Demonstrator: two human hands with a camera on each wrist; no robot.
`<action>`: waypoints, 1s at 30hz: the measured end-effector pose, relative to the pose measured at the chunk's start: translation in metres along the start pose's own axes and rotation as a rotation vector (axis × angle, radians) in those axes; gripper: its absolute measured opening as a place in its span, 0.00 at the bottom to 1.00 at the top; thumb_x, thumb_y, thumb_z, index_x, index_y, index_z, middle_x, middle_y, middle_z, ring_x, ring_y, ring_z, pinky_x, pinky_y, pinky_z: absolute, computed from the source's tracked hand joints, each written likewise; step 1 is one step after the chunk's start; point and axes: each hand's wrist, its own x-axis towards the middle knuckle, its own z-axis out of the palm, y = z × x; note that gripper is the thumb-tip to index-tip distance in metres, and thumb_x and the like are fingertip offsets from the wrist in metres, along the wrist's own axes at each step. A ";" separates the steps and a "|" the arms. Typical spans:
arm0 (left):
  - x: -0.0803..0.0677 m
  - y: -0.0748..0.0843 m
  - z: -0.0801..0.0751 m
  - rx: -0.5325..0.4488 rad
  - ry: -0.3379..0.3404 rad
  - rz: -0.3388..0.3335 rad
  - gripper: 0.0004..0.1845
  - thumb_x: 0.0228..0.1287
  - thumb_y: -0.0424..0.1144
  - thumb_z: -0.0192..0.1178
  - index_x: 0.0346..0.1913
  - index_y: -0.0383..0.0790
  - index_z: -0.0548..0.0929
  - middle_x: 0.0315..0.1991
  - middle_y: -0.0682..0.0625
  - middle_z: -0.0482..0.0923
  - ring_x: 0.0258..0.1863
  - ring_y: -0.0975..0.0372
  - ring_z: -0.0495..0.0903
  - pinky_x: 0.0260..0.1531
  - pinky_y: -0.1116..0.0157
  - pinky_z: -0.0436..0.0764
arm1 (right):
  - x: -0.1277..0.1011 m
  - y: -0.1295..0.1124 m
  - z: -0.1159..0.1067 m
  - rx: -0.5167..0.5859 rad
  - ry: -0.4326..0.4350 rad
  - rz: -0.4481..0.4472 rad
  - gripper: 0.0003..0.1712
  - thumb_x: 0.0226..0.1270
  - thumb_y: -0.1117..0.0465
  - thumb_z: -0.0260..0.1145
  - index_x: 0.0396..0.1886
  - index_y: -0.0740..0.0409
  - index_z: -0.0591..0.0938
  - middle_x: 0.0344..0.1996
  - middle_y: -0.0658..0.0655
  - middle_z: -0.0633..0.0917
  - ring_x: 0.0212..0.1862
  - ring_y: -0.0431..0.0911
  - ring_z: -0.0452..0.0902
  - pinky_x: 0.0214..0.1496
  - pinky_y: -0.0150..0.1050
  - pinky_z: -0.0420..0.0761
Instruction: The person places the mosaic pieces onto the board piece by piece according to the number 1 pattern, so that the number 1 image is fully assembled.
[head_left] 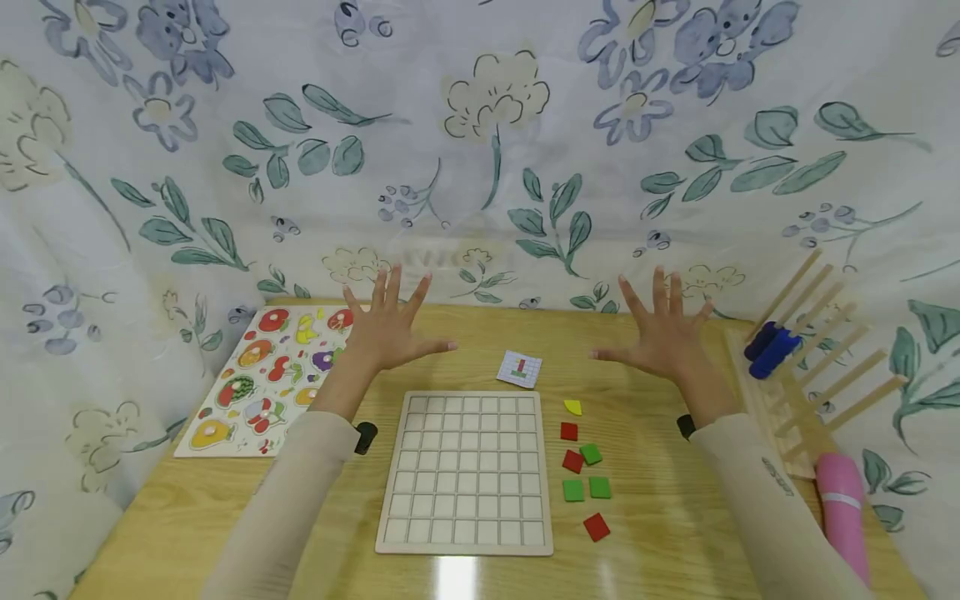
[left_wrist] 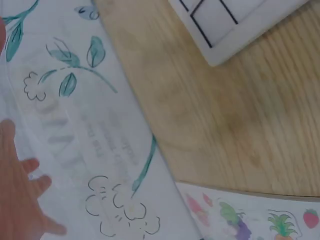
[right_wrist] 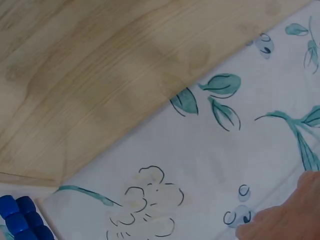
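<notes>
Both hands are held up with fingers spread, holding nothing. The left hand (head_left: 385, 329) is nearest the fruit puzzle board (head_left: 217, 437), its forearm crossing over that board's right side. On the other side, the right hand (head_left: 663, 337) hangs between a small pattern card (head_left: 519, 369) and the peg rack. Below and between them lies a white grid board (head_left: 465, 552) of square cells. Loose pieces lie along its right edge: a yellow quarter-round piece (head_left: 573, 407), red squares such as this red tile (head_left: 597, 527), and several green squares such as this green tile (head_left: 573, 490).
At the right stands a wooden peg rack (head_left: 802, 458) with blue beads (head_left: 775, 353) on its pegs. A pink roll (head_left: 841, 492) with a white band lies in front of it. A flowered cloth (head_left: 450, 208) hangs behind the wooden table (head_left: 652, 533).
</notes>
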 end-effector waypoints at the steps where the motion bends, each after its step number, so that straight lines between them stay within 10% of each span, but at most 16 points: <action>1: -0.003 -0.002 0.000 -0.020 -0.018 0.022 0.62 0.49 0.84 0.50 0.80 0.62 0.35 0.80 0.39 0.30 0.78 0.40 0.34 0.60 0.25 0.30 | -0.002 0.000 0.001 0.001 0.009 -0.012 0.72 0.45 0.18 0.63 0.81 0.36 0.36 0.77 0.70 0.31 0.76 0.69 0.21 0.58 0.83 0.28; 9: -0.023 -0.018 0.016 -0.133 -0.093 0.167 0.66 0.37 0.80 0.65 0.80 0.62 0.46 0.74 0.35 0.52 0.74 0.41 0.52 0.68 0.31 0.39 | -0.016 0.002 0.010 0.002 0.050 -0.079 0.71 0.41 0.22 0.70 0.81 0.42 0.49 0.75 0.76 0.47 0.76 0.72 0.39 0.61 0.82 0.41; 22: -0.046 -0.037 0.037 -0.192 -0.070 0.198 0.66 0.31 0.72 0.75 0.79 0.62 0.54 0.65 0.35 0.62 0.64 0.45 0.64 0.61 0.37 0.61 | -0.035 0.010 0.033 0.013 0.018 -0.117 0.71 0.39 0.21 0.71 0.80 0.45 0.53 0.69 0.77 0.59 0.70 0.72 0.51 0.65 0.76 0.48; 30: -0.057 -0.045 0.043 -0.239 -0.118 0.186 0.66 0.33 0.67 0.77 0.79 0.60 0.55 0.54 0.41 0.62 0.31 0.57 0.67 0.26 0.62 0.68 | -0.043 0.009 0.040 0.020 0.008 -0.128 0.70 0.40 0.22 0.71 0.80 0.45 0.54 0.67 0.76 0.62 0.68 0.72 0.55 0.63 0.76 0.51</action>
